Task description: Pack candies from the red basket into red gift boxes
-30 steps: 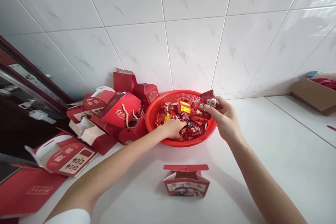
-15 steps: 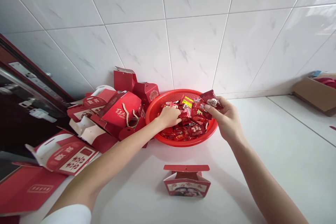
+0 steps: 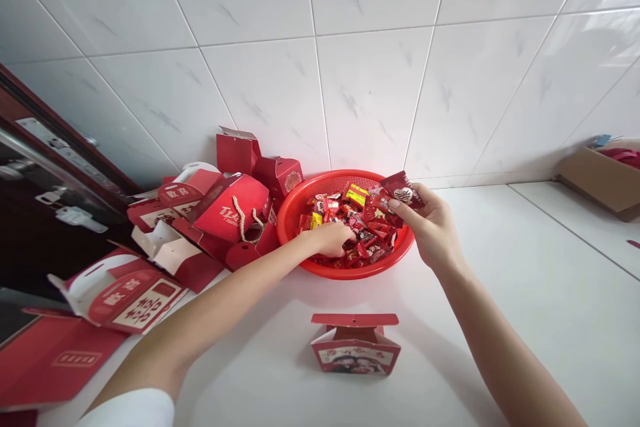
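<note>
A red plastic basket holds a heap of wrapped candies, mostly red with a few yellow ones. Among them, at the near side of the heap, my left hand has its fingers curled down; whatever they grip is hidden. My right hand pinches a dark red candy packet with pale print between thumb and fingers, above the basket's right rim. Closer to me, a small red gift box with a picture on its front stands on the white counter, its top open.
Several red gift boxes, some with rope handles, are piled left of the basket. A flat red box lies at the lower left. White tiles rise behind. At the far right stands a brown cardboard box.
My left hand has moved slightly right and toward me within the candies, uncovering some at the basket's left. My right hand keeps its packet in nearly the same place.
</note>
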`<state>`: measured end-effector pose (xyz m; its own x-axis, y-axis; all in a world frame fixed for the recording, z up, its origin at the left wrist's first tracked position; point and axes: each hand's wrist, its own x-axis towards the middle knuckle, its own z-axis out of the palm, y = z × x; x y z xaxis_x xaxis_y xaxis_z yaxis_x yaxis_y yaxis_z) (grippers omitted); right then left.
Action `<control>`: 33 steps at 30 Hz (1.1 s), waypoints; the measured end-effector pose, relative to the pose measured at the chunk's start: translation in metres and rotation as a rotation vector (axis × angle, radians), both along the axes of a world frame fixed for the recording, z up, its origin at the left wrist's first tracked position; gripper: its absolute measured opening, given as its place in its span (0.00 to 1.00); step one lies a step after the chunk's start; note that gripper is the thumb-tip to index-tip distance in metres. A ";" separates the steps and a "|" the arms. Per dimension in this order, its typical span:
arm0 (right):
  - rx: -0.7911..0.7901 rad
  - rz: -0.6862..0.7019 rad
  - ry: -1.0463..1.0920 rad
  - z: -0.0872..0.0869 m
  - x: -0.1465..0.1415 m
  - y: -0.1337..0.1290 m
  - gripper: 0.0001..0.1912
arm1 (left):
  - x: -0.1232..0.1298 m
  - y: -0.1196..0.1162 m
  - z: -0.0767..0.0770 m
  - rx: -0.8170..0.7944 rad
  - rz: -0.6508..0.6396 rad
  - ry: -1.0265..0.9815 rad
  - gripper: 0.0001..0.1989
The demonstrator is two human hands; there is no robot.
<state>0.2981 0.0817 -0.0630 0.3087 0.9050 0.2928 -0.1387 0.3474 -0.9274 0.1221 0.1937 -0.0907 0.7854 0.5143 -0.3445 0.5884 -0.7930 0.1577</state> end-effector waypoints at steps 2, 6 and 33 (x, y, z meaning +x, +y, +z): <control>-0.002 0.001 -0.003 0.000 0.000 0.000 0.16 | -0.001 0.001 -0.004 -0.016 -0.009 -0.001 0.20; 0.001 0.013 0.013 0.000 -0.001 0.001 0.16 | -0.005 0.004 -0.012 -0.071 -0.033 -0.002 0.22; 0.002 0.000 0.003 0.003 0.003 0.000 0.16 | -0.013 -0.002 0.005 -0.087 0.006 -0.297 0.09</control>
<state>0.3010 0.0814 -0.0605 0.3093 0.9046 0.2933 -0.1413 0.3488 -0.9265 0.1088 0.1921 -0.0861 0.8552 0.4981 -0.1433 0.5113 -0.7655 0.3907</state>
